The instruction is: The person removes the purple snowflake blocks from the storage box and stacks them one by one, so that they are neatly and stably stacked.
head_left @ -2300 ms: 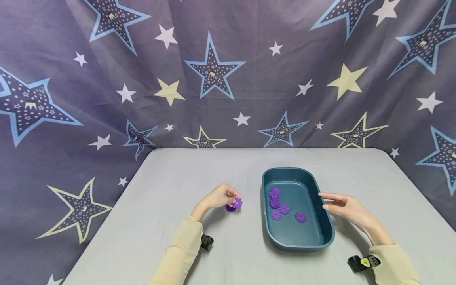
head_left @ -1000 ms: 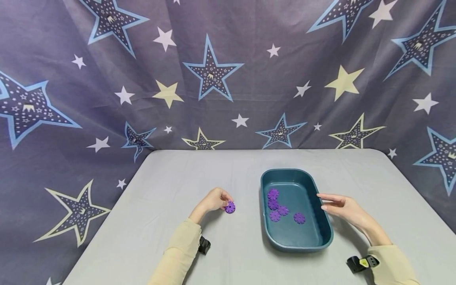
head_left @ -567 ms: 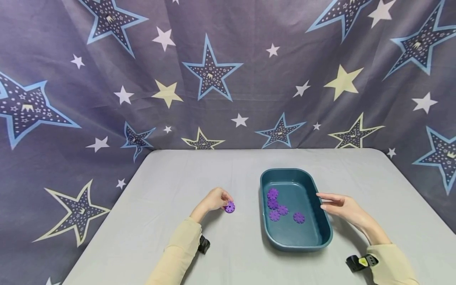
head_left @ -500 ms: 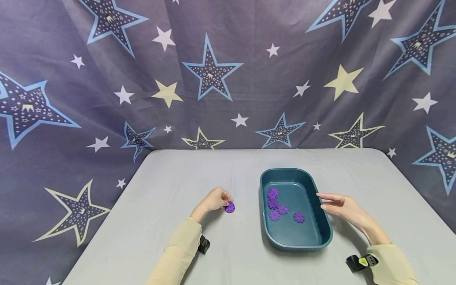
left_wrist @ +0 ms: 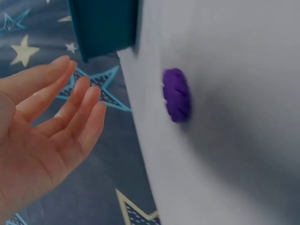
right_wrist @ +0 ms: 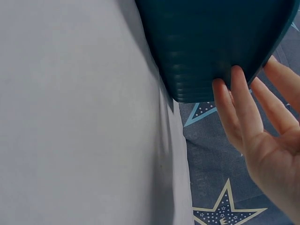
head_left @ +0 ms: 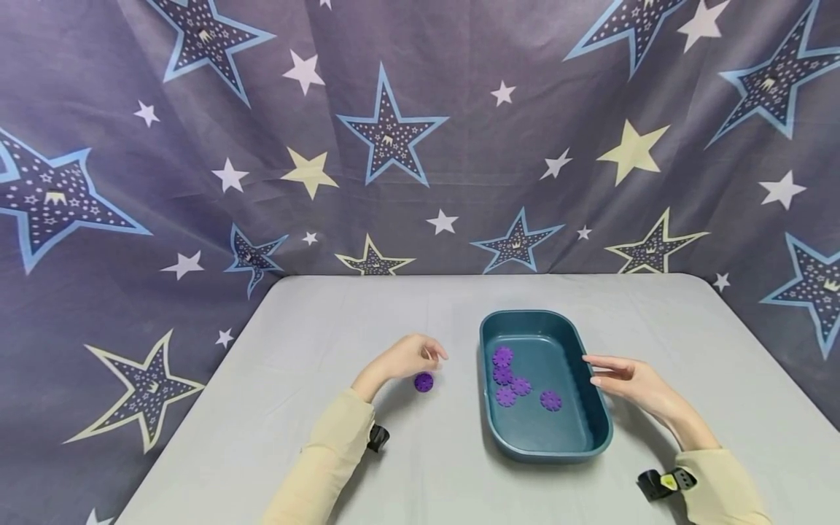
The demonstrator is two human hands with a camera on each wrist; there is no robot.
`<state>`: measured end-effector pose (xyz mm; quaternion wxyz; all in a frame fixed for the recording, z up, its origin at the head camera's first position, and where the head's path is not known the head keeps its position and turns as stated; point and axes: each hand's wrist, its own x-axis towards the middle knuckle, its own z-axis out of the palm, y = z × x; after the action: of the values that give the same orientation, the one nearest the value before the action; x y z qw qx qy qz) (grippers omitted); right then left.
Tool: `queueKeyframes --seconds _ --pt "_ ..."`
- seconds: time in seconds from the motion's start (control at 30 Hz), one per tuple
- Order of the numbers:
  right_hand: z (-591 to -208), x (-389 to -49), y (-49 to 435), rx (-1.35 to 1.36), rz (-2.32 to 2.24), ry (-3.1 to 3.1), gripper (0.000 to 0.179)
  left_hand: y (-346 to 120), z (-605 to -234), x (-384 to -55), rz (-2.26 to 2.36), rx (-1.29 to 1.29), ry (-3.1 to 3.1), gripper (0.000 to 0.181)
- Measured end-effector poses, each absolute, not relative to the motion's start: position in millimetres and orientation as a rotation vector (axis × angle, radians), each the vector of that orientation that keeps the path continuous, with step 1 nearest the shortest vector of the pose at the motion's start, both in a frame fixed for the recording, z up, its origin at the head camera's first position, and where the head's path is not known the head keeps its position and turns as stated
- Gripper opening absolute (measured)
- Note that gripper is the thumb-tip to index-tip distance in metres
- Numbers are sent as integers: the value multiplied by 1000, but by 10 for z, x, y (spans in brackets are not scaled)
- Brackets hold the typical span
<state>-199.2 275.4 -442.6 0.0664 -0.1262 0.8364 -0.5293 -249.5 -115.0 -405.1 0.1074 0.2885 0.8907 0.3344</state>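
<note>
A purple notched disc (head_left: 424,382) lies flat on the table to the left of the teal tray (head_left: 546,458). Seen from the side in the left wrist view, this purple piece (left_wrist: 176,95) looks thick, like discs stacked together. My left hand (head_left: 408,356) hovers just above and beyond it, fingers loosely extended and holding nothing; the left wrist view shows a gap between hand (left_wrist: 51,122) and piece. My right hand (head_left: 633,383) touches the tray's right outer wall with its fingertips, fingers fairly straight. Inside the tray, several purple discs (head_left: 503,375) lie mostly along its left side.
A pale cloth covers the table (head_left: 367,313). Behind it hangs a dark curtain (head_left: 453,168) printed with stars. Black wrist cameras (head_left: 659,483) are strapped to both sleeves. One purple disc (head_left: 550,400) lies apart from the others in the tray.
My left hand set a purple disc down onto another one, then let go and moved up and slightly right. The right hand keeps its place against the tray.
</note>
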Motion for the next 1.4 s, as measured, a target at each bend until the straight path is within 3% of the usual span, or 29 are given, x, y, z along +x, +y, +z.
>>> queueKeyframes --seconds 0.7,1.4 --pt "-4426 -1994 2747 -415 -1616 2506 47 -486 -3722 -2438 835 1159 2499 18" --pt "-4431 -1996 2755 -395 -1598 2517 48 121 -3812 -2446 549 1270 2415 21"
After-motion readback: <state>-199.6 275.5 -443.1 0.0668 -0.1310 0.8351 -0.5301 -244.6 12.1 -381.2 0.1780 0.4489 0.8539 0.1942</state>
